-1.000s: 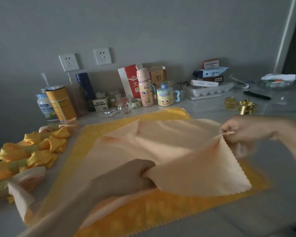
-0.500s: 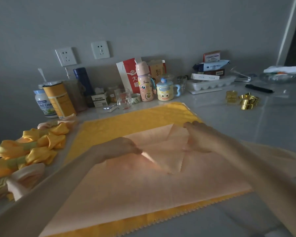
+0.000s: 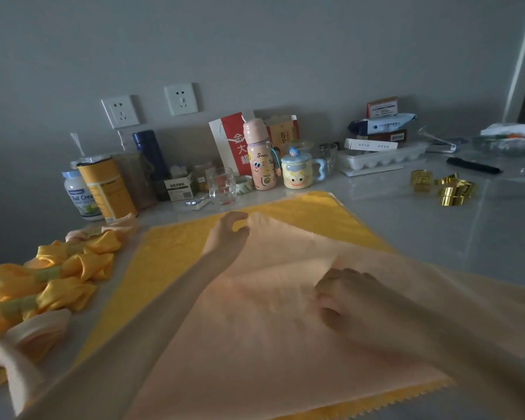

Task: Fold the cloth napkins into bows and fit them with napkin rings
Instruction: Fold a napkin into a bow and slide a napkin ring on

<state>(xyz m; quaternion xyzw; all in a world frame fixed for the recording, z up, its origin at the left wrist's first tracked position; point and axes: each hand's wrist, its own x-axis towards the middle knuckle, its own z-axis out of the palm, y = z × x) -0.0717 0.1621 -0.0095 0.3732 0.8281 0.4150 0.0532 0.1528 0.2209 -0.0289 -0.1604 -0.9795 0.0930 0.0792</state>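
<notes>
Peach napkin [image 3: 255,344] lies on the yellow napkin [image 3: 176,247] on the worktop [image 3: 437,231]. The left hand [image 3: 229,230] pinches its far corner. The right hand [image 3: 343,295] rests curled on its middle, grip unclear. Behind the yellow napkin stand a pink bottle [image 3: 259,159] reading "Smile" and a jar [image 3: 79,195] reading "Full Cream".

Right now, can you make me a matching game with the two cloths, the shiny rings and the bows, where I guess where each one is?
Things:
1. peach napkin
2. yellow napkin
3. gold napkin rings
4. finished bows

Places:
A. lying underneath the other cloth
B. far right, apart from both cloths
C. piled at the left edge
D. on top, held by the left hand and right hand

Pairs: 1-D, 2-A, 3-B, 4-C
</notes>
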